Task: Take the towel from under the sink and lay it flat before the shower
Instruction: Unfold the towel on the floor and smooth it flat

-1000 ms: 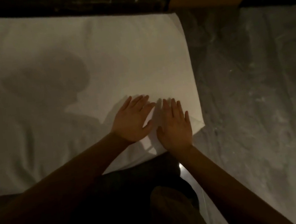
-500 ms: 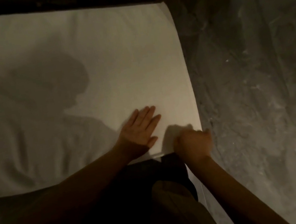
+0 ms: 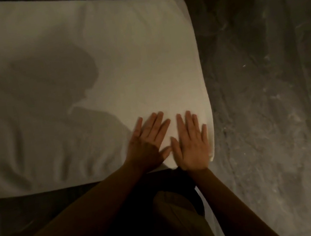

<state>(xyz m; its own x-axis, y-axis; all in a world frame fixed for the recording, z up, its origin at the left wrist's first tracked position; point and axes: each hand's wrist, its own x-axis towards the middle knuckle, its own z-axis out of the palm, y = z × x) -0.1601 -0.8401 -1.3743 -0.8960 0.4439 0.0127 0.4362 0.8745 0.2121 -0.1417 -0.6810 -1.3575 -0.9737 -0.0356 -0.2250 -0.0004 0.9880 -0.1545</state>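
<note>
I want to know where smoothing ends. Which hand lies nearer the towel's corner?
The right hand: it lies flat beside the towel's near right corner, while the left hand rests further in.

Both hands flat, palms down, side by side.
Left hand (image 3: 148, 139) angled rightward, fingers spread, thumb tip near the right hand (image 3: 192, 144). Right fingers point straight ahead, slightly fanned. Both bare forearms extend from the lower frame, converging at the wrists.
</note>
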